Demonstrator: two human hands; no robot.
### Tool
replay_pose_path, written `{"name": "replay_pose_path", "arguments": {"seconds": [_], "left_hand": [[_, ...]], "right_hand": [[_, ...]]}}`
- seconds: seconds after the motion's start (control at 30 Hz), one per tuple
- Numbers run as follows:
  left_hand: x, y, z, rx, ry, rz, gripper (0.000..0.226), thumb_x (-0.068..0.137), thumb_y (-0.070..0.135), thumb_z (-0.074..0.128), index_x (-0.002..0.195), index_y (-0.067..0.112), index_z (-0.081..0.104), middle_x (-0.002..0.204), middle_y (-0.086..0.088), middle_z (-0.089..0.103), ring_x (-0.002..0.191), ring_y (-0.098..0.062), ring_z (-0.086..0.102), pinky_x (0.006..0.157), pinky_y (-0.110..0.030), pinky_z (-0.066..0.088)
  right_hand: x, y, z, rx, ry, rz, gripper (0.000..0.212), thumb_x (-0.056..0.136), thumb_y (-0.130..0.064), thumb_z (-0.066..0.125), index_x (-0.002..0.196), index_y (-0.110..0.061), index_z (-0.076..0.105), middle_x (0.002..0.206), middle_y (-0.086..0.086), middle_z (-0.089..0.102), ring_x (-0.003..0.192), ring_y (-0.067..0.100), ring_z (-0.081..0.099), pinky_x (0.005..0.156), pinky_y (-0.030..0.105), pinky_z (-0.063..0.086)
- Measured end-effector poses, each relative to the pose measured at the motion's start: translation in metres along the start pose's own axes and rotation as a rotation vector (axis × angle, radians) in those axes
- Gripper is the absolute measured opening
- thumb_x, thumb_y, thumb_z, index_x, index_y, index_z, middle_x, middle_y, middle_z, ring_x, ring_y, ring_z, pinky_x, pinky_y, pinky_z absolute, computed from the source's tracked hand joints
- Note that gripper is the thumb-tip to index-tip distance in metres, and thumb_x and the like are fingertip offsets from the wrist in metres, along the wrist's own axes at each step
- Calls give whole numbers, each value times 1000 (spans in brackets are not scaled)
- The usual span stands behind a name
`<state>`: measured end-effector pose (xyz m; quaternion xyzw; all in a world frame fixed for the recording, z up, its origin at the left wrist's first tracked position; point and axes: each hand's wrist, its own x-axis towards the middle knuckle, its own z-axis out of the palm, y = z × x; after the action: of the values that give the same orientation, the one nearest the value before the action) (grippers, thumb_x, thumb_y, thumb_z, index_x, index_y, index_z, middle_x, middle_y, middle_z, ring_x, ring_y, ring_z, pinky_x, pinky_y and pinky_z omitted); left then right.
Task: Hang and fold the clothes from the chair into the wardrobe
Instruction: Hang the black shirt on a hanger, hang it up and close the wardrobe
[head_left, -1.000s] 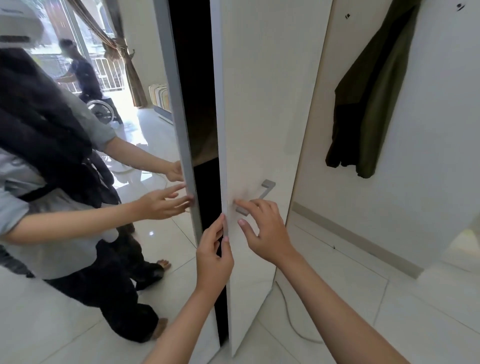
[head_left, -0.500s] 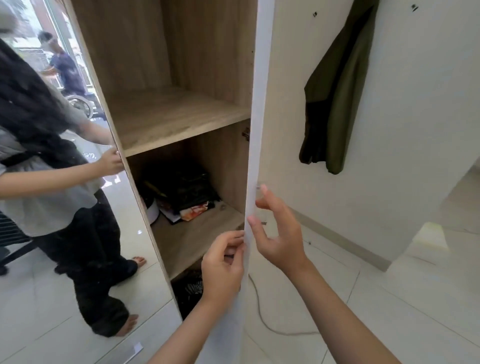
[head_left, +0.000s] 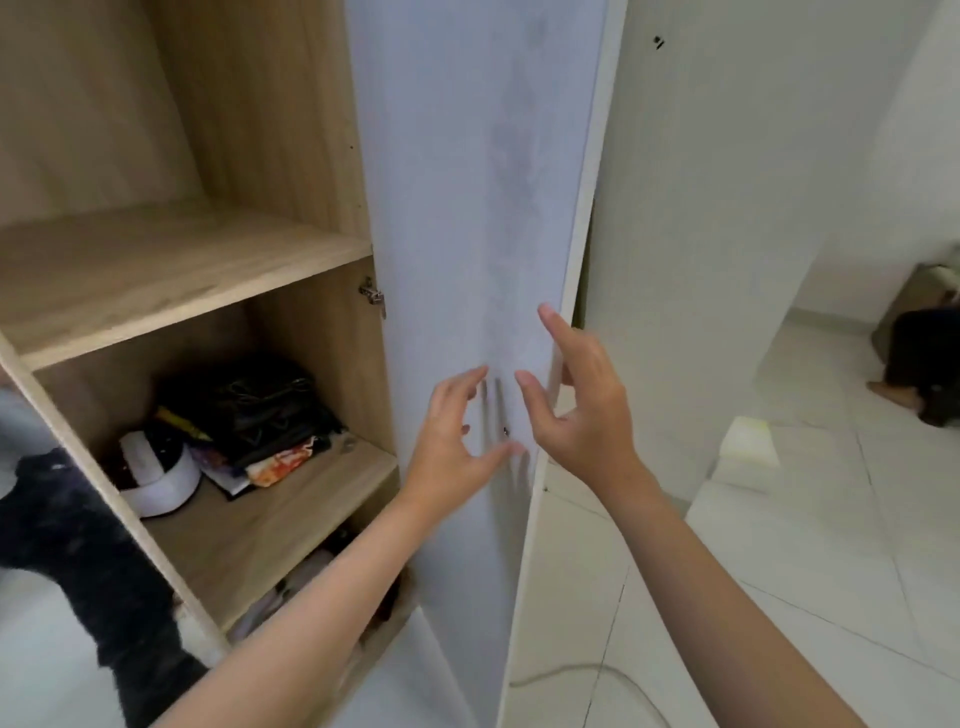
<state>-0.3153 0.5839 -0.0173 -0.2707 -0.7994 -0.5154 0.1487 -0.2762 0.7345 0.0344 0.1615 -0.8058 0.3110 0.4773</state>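
The wardrobe stands open, showing light wooden shelves. Its white right door is swung wide, with its inner face towards me. My left hand is spread in front of that face, fingertips at or just off the surface. My right hand hovers by the door's free edge with relaxed, spread fingers, some reaching just past the edge. Neither hand holds anything. The chair and its clothes are out of view.
The lower shelf carries dark folded clothes, a white rounded object and colourful packets. More items fill the compartment below. A mirrored door at left reflects dark trousers. A cable lies on the white tiled floor at right.
The right door has swung from nearly closed to wide open, towards the right. My hands have loosened off its edge. The green jacket on the wall is now hidden behind the door.
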Motion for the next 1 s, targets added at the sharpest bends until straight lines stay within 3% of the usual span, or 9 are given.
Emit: {"name": "replay_pose_path", "arguments": {"seconds": [0.1, 0.17, 0.2, 0.37, 0.5, 0.63, 0.73, 0.87, 1.0], "left_hand": [[52, -2, 4, 98, -26, 83, 100, 67, 48, 80, 145, 38, 20, 154, 11, 11, 138, 3, 13, 106, -17, 25], [85, 0, 4, 124, -58, 119, 111, 64, 48, 82, 148, 36, 11, 156, 9, -7, 140, 0, -1, 108, -19, 14], [100, 1, 2, 124, -76, 131, 117, 61, 47, 83, 149, 36, 5, 155, 9, -14, 141, -3, -6, 110, -25, 12], [171, -8, -6, 225, -94, 235, 133, 56, 56, 82, 146, 40, -15, 149, 4, -37, 139, -17, -30, 116, -52, 2], [211, -18, -4, 281, -147, 231, 134, 56, 57, 81, 142, 44, -20, 145, 7, -44, 134, -19, -39, 109, -61, -7], [232, -27, 10, 314, -186, 218, 136, 54, 58, 81, 140, 47, -24, 141, 8, -49, 136, -24, -37, 106, -68, -1], [241, -29, 20, 324, -177, 208, 134, 57, 53, 82, 137, 49, -25, 140, 8, -50, 137, -26, -35, 102, -72, 1], [253, -31, 32, 356, -160, 191, 134, 59, 48, 83, 141, 44, -23, 139, 5, -51, 138, -30, -32, 98, -77, 6], [264, -33, 42, 401, -165, 164, 133, 61, 47, 82, 142, 41, -25, 138, 1, -52, 138, -34, -30, 96, -78, 9]], "right_hand": [[29, 15, -9, -104, 77, -13, 69, 83, -15, 71, 142, -5, 37, 126, 18, 50, 110, -3, 44, 79, 1, 39], [52, 25, -12, -164, 129, -19, 76, 82, -20, 73, 144, -5, 33, 146, 27, 30, 141, 3, 22, 90, -4, 31], [62, 30, -12, -199, 157, -17, 78, 82, -24, 74, 145, -4, 32, 151, 29, 19, 147, 9, 10, 93, -2, 31], [91, 64, -7, -398, 224, 21, 95, 74, -44, 79, 147, -7, 30, 155, 29, 2, 148, 19, -4, 110, 19, 29], [102, 94, -6, -514, 238, 105, 105, 67, -58, 78, 149, -16, 27, 157, 23, -3, 147, 11, -8, 95, 42, 50], [115, 110, 0, -528, 226, 250, 117, 58, -49, 86, 152, -24, 20, 158, 17, -10, 146, 15, -4, 105, 37, 32], [126, 119, 6, -549, 191, 367, 124, 56, -40, 90, 152, -29, 13, 158, 14, -15, 140, 20, 4, 99, 26, 21], [137, 136, 11, -568, 181, 440, 125, 57, -38, 89, 152, -31, 9, 157, 13, -17, 140, 24, 7, 99, 25, 19], [143, 153, 18, -586, 164, 476, 124, 59, -39, 88, 152, -33, 7, 157, 14, -16, 143, 35, 12, 104, 35, 26]]}}
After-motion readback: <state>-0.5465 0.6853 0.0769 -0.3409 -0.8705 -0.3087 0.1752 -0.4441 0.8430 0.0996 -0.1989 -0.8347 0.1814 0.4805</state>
